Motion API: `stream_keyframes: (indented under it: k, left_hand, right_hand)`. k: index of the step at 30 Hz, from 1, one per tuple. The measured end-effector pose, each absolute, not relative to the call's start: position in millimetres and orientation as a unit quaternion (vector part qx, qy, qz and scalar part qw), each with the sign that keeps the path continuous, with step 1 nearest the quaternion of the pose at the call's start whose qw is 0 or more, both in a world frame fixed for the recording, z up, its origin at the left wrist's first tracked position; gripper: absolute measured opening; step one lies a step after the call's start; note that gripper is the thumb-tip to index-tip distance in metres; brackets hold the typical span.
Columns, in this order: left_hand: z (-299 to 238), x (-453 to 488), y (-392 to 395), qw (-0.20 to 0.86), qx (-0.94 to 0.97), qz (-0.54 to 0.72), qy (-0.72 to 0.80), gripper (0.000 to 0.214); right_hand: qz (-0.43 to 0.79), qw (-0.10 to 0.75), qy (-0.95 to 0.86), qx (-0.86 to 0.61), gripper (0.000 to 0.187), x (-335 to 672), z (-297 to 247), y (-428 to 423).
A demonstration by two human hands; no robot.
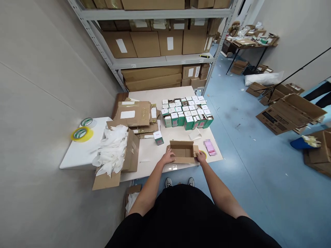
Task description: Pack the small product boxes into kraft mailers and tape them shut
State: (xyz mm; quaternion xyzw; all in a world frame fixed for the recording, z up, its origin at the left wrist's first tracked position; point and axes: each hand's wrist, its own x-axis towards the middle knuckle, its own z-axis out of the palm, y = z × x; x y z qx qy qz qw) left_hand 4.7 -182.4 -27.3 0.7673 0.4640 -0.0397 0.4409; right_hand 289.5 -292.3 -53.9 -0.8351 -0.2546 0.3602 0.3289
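Note:
An open, bare cardboard box [182, 160] sits at the table's front edge, its flaps folded outward. At its left end, my left hand [168, 157] grips the side, with the fingers over the wall. My right hand [201, 157] pinches the flap at the right end. A roll of tape [205, 154] lies partly hidden behind my right hand. Up and left of the box stands a single small green-and-white carton [158, 137]. Several similar cartons [188, 123] are packed in rows farther back. A folded white paper piece [195, 134] and a pink pixelated item [210, 147] lie nearby.
Flattened cardboard [133, 119] is stacked on the table's left. In front of it, a carton [133, 153] overflows with white paper [113, 148]. Tape rolls [82, 134] rest on a white surface [77, 156]. Behind stands a metal shelf [155, 62] of boxes.

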Motion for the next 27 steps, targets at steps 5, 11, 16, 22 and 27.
stream_keyframes:
  k: [5,11,16,22,27]
  left_hand:
    - [-40,13,-203,0.356,0.793,-0.003,0.493,0.043]
    - [-40,25,-228,0.3,0.802,0.028,0.516,0.012]
    - [-33,24,-234,0.295,0.793,0.008,0.533,0.01]
    - [-35,24,-248,0.286,0.766,0.06,0.573,0.008]
    - [-41,28,-250,0.327,0.708,0.041,0.624,0.012]
  right_hand:
    - [0.286,0.264,-0.272,-0.88,0.051,287,-43,-289]
    - [0.193,0.179,-0.513,-0.817,0.052,266,-14,-273]
    - [0.217,0.11,-0.528,-0.814,0.071,256,-6,-251]
    - [0.241,0.059,-0.521,-0.817,0.079,274,-13,-232]
    - [0.284,0.012,-0.541,-0.792,0.08,290,-32,-238]
